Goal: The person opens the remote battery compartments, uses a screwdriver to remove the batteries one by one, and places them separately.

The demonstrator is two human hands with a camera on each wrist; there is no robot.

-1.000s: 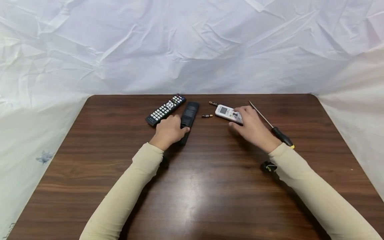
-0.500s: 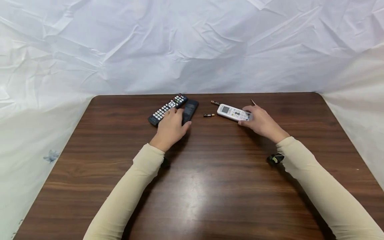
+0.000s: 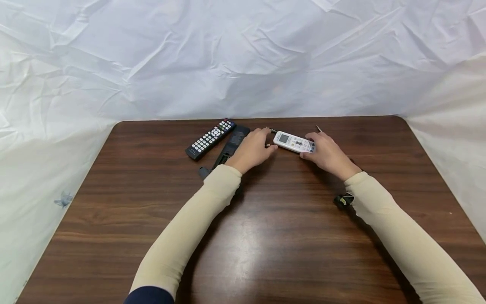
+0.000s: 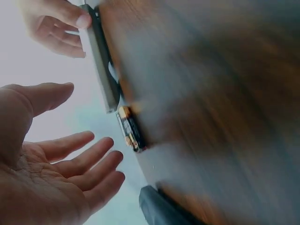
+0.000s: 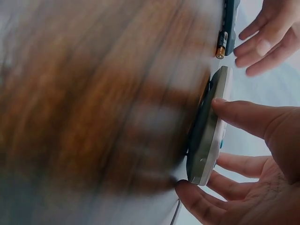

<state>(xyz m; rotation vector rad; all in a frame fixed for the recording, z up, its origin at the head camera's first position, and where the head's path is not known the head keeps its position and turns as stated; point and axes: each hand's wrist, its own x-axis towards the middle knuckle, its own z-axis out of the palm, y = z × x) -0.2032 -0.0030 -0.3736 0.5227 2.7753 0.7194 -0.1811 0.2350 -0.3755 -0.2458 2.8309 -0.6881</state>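
Note:
My right hand [image 3: 329, 157] grips the near right end of a white remote control [image 3: 290, 141] with a small screen and buttons. In the right wrist view, its thumb and fingers pinch that remote [image 5: 211, 126] by its sides. My left hand [image 3: 251, 148] is at the remote's left end, fingers apart and holding nothing. In the left wrist view, batteries [image 4: 129, 129] with copper ends lie on the table beyond its fingertips. A black remote [image 3: 236, 141] lies face down with its battery compartment exposed, partly hidden by the left hand and sleeve.
Left of it, another black remote [image 3: 211, 138] with white buttons lies face up. A dark grey piece [image 3: 203, 172] lies by the left sleeve. The screwdriver's tip [image 3: 318, 128] shows behind the right hand; its handle is hidden. A white sheet [image 3: 243, 59] hangs behind the wooden table [image 3: 243, 253].
My left hand has left the face-down black remote and moved right to the white remote's left end. My right hand has taken hold of the white remote, which has shifted slightly.

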